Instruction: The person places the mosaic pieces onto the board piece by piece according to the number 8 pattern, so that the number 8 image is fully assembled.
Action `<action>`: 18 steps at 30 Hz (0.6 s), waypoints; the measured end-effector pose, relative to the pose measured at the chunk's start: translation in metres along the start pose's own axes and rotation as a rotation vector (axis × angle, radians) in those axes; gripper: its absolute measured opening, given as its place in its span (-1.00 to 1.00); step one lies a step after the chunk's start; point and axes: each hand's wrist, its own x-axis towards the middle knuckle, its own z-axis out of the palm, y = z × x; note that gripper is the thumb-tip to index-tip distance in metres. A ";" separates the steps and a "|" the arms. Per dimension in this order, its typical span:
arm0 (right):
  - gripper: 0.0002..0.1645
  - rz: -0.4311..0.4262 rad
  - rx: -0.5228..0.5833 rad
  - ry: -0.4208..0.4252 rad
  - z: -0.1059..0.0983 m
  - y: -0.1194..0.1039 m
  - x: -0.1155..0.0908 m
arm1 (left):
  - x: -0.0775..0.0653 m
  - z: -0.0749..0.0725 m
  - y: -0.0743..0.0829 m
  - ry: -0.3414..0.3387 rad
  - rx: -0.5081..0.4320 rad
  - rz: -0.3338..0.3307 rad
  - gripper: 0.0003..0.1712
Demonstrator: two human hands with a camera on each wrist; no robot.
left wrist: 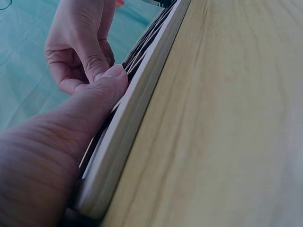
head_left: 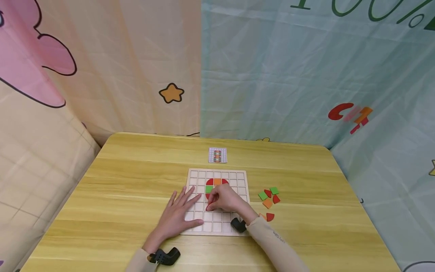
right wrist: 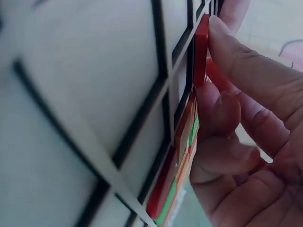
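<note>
A white grid board (head_left: 217, 226) lies on the table, with red, orange and green pieces set in its upper middle cells. My right hand (head_left: 228, 198) is over the board and pinches a red piece (right wrist: 201, 52) between thumb and fingers, at the grid just below the set pieces. The hand covers part of the pattern in the head view. Fingers spread, my left hand (head_left: 176, 216) rests on the board's left side. Its thumb (left wrist: 106, 90) lies over the board's edge in the left wrist view.
Loose pieces lie right of the board, among them a green square (head_left: 274, 190), an orange square (head_left: 267, 203) and a red rounded piece (head_left: 270, 217). Behind the board is a small pattern card (head_left: 217, 155). Curtains (head_left: 265, 75) hang beyond the wooden table (head_left: 136, 170).
</note>
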 end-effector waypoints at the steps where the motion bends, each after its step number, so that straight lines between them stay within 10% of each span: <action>1: -0.81 -0.006 -0.006 0.002 0.000 0.000 0.000 | 0.000 0.000 0.000 -0.001 -0.002 0.000 -0.05; 18: -0.83 0.039 -0.056 0.004 0.000 -0.004 -0.006 | 0.000 -0.001 0.000 -0.028 0.006 -0.017 -0.03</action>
